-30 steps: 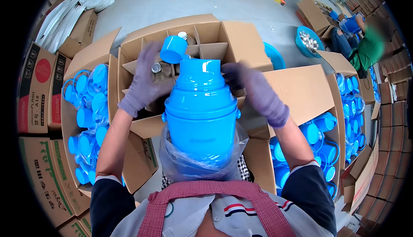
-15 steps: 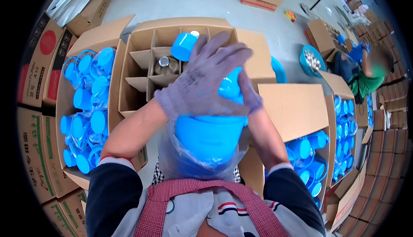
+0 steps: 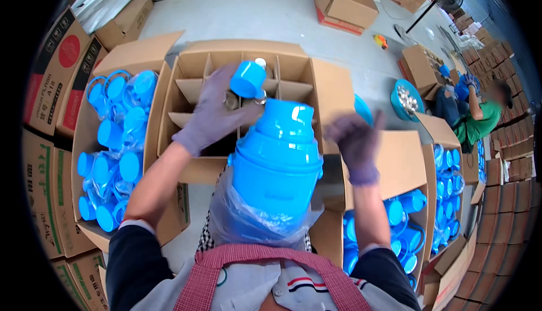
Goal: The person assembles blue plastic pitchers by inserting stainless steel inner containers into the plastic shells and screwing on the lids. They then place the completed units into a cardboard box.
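A large shiny blue jug (image 3: 275, 170) with a stepped, cup-like top stands upright in front of my chest. A clear plastic bag (image 3: 231, 215) is gathered around its lower part. My left hand (image 3: 212, 113), in a grey-purple knit glove, reaches over the divided carton (image 3: 186, 167). Its fingers are spread beside a small blue cup (image 3: 248, 79) lying tilted on the dividers; whether they touch it I cannot tell. Right of the jug, apart from it, my gloved right hand (image 3: 357, 144) is raised with fingers apart, slightly blurred. A silver-capped bottle (image 3: 230, 101) shows partly behind my left hand.
An open carton of bagged blue jugs (image 3: 110, 136) stands at the left, another batch of blue jugs (image 3: 403, 220) at the right. Carton flaps (image 3: 389, 161) stick out beside my right arm. Farther right are a blue basin (image 3: 406, 105) and a seated person in green (image 3: 483, 116).
Both hands have come off the jug's top, uncovering it. My left hand went left to the small cup, my right hand out to the right. The view shifted slightly.
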`<state>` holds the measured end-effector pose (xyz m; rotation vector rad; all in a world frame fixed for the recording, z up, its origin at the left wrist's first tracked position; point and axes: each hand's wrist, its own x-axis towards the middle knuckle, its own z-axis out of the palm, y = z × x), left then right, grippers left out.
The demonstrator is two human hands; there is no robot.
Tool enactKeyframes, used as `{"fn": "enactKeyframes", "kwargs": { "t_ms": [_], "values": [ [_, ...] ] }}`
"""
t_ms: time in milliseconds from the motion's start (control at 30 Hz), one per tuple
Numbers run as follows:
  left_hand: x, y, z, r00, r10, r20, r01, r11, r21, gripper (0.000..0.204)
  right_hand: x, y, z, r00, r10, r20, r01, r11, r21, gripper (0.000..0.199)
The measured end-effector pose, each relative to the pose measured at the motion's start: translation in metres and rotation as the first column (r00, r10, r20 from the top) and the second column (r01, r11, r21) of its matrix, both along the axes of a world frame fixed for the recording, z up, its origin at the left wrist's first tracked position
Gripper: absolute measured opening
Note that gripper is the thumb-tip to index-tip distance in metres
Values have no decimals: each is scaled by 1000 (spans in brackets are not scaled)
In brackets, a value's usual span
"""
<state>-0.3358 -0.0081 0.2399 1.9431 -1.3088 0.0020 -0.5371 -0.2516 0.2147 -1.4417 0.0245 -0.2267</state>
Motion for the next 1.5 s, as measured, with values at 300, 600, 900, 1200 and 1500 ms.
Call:
{"fn": "enactKeyframes", "kwargs": {
  "t_ms": [300, 600, 900, 1200, 1500],
  "values": [
    [1, 0, 8, 998, -52, -43, 56, 994, 94, 99, -30, -8, 1, 970, 129, 207, -194, 922, 334, 94],
    [20, 23, -14, 995, 71, -70, -60, 986, 155, 77, -45, 25, 27, 997, -75, -18, 71, 986, -152, 96],
    [-13, 13, 18, 899, -63, -432, 175, 959, 224, 93, -43, 87, 70, 975, -222, 18, 167, 676, -718, 81],
    [-20, -6, -16, 625, -554, -550, 481, 828, -287, 98, -38, 119, 66, 952, -281, 124, 238, 419, -876, 80],
    [-64, -6, 29, 734, -127, -667, 195, 980, 29, 79, -41, 114, 50, 907, -417, -66, 259, 674, -692, 76]
  ]
}}
